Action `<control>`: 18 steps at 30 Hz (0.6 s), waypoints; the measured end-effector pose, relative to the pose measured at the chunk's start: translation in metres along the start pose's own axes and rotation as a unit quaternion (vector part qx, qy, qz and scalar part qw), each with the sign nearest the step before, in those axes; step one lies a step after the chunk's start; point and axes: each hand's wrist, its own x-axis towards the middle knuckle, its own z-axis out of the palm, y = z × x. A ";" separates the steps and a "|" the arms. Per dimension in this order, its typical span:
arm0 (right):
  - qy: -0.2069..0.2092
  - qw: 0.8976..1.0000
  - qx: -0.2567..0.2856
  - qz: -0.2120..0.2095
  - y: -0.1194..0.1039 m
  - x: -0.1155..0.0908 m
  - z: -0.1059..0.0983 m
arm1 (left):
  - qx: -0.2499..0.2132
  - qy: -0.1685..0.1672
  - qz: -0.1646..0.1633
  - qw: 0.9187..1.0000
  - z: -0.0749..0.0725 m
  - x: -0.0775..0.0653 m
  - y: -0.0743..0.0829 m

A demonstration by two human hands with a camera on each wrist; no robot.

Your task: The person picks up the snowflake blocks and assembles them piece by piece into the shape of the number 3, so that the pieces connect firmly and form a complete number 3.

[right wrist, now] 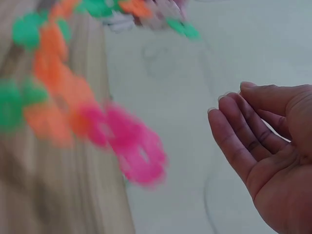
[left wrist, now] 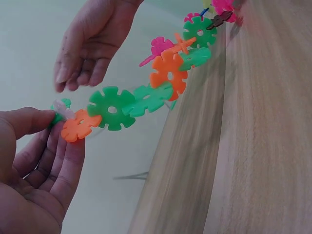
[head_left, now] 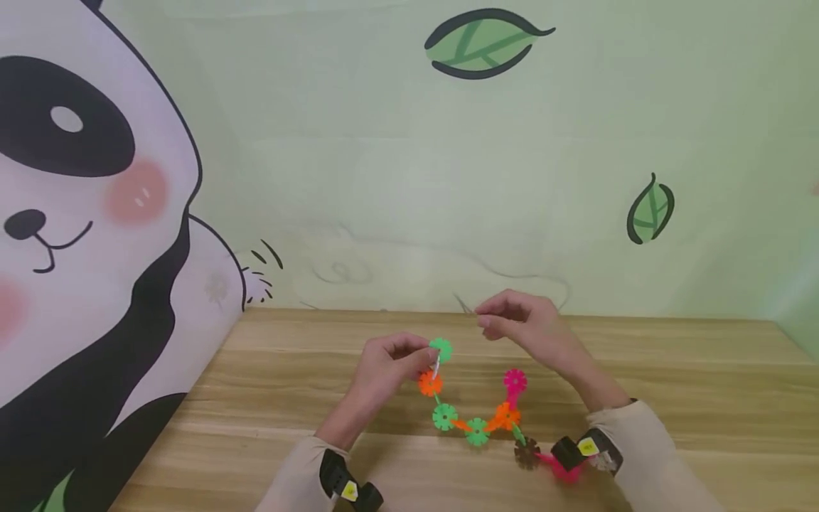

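Observation:
My left hand [head_left: 390, 366] pinches one end of a chain of notched plastic snowflake discs between thumb and fingers. At that end are a whitish disc [left wrist: 63, 109], a green disc [head_left: 441, 349] and an orange disc [head_left: 430, 384]. From there the chain sags through green discs [head_left: 476, 432] and orange discs [head_left: 508, 416], with a pink disc [head_left: 515, 381] standing up as a branch. Further on come a brown disc [head_left: 527, 453] and another pink disc [head_left: 566, 472], partly behind the right wrist camera. Above the chain, my right hand [head_left: 534, 327] hovers with loosely bent fingers, holding nothing visible.
Below the hands lies a wood-grain table [head_left: 288, 398]. A pale green backdrop [head_left: 358, 163] with printed leaves rises at its far edge, and a large printed panda [head_left: 153, 256] fills the left side. Thin grey lines mark the backdrop.

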 end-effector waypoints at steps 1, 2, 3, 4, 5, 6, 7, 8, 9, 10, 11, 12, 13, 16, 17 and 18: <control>0.003 1.000 -0.004 0.000 0.000 0.001 -0.008 | -0.003 0.001 -0.002 1.000 0.000 0.000 0.000; 0.005 1.000 -0.010 0.004 0.000 0.002 -0.015 | -0.004 0.003 -0.005 1.000 0.000 0.000 0.000; 0.006 1.000 -0.020 0.006 0.000 0.003 -0.022 | -0.006 0.004 -0.005 1.000 0.000 0.000 0.000; 0.007 0.999 -0.032 0.010 0.000 0.004 -0.030 | -0.004 0.005 -0.005 1.000 0.000 0.000 0.000; 0.008 0.999 -0.048 0.012 0.001 0.005 -0.037 | -0.006 0.007 -0.005 1.000 0.000 0.000 0.000; 0.006 0.998 -0.066 0.012 0.002 0.006 -0.044 | -0.008 0.009 -0.005 1.000 0.000 0.001 0.000; 0.003 0.996 -0.086 0.013 0.004 0.008 -0.050 | -0.010 0.011 -0.004 1.000 0.000 0.001 0.000; 0.000 0.994 -0.107 0.013 0.007 0.009 -0.056 | -0.011 0.014 -0.004 1.000 0.000 0.001 0.000; -0.003 0.992 -0.126 0.013 0.010 0.011 -0.061 | -0.014 0.016 -0.003 1.000 0.000 0.002 -0.001; -0.007 0.990 -0.141 0.015 0.014 0.012 -0.066 | -0.015 0.018 -0.003 1.000 0.000 0.002 -0.001; -0.011 0.988 -0.153 0.015 0.018 0.013 -0.071 | -0.018 0.020 -0.003 1.000 0.000 0.002 -0.001; -0.015 0.986 -0.162 0.018 0.022 0.014 -0.074 | -0.018 0.021 -0.003 1.000 0.000 0.002 -0.001; -0.018 0.985 -0.173 0.021 0.026 0.014 -0.078 | -0.017 0.022 -0.003 1.000 0.000 0.002 -0.001; -0.025 0.979 -0.201 0.035 0.039 0.015 -0.085 | -0.011 0.023 -0.005 1.000 -0.001 0.002 -0.001; -0.029 0.976 -0.212 0.040 0.044 0.015 -0.087 | -0.009 0.023 -0.005 1.000 -0.001 0.002 -0.001; -0.033 0.973 -0.222 0.045 0.049 0.015 -0.088 | -0.008 0.023 -0.006 1.000 -0.002 0.002 -0.001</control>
